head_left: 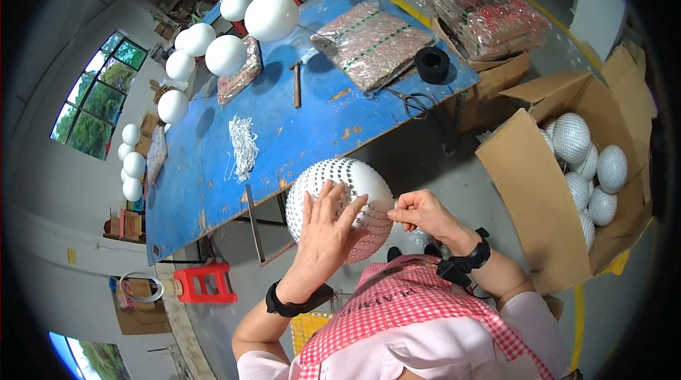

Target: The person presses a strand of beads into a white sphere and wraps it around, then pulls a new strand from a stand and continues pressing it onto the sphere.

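A large white ball is in front of my body, at the near edge of the blue table. Rows of small silvery pieces cover much of its left side and lower part, while its upper right is smooth and bare. My left hand lies over the front of the ball, fingers stretched out and apart against the rows. At the ball's right edge, my right hand is closed in a pinch of thumb and forefinger. What it pinches is too small to make out.
On the blue table are a bundle of white string, a hammer, scissors, a black tape roll and a plastic-wrapped pack. White balls stand along its far side. Right is a carton of tiled balls; left, a red stool.
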{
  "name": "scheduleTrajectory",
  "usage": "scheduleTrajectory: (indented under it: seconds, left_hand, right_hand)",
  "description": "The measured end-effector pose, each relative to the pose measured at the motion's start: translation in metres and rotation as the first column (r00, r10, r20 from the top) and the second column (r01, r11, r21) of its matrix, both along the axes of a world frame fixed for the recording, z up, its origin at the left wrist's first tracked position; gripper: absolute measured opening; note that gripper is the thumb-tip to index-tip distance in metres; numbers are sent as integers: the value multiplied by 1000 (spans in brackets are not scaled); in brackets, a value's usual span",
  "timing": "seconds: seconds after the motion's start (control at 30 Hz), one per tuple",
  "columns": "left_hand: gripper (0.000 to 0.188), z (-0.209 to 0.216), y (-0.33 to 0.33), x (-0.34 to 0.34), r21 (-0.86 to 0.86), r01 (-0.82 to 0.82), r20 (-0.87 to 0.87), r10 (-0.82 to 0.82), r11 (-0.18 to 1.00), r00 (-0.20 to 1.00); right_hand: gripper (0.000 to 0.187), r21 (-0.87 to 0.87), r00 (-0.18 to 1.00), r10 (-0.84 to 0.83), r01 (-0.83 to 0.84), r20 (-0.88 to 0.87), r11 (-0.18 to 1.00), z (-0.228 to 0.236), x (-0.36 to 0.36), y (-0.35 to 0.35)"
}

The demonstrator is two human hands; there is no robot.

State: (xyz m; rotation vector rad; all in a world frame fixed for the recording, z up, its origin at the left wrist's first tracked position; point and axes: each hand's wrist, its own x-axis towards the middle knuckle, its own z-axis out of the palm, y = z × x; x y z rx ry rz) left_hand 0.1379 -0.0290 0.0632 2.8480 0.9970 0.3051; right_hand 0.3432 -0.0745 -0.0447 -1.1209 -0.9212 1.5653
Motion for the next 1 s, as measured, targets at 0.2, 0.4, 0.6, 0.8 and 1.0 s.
scheduleTrajectory:
  seconds: [0.2,0.4,0.6,0.8,1.0]
  left_hand:
    - [52,0,3,-15,75,6,2,-6,997,1000]
    - [81,-8,-9,-5,104,-49,-55,55,993,997]
    - [71,-4,-2,-7,68,-49,-24,51,997,998]
    - [61,0,7,-22,73,-72,98,65,995,993]
    - [69,-7,13,-21,97,-24,53,19,995,998]
  right_hand:
    - [25,11,999,23,-22,-38,1000,-1,-3,-1]
    - [27,-16,996,31,-32,-85,999,-8,-3,-1]
    - [27,32,999,4,-2,-45,999,-9,-2,1]
    - [28,88,1000,8,-7,-15,996,-1,-5,1]
    - [28,57,998,7,-3,-63,998,-6,-8,1]
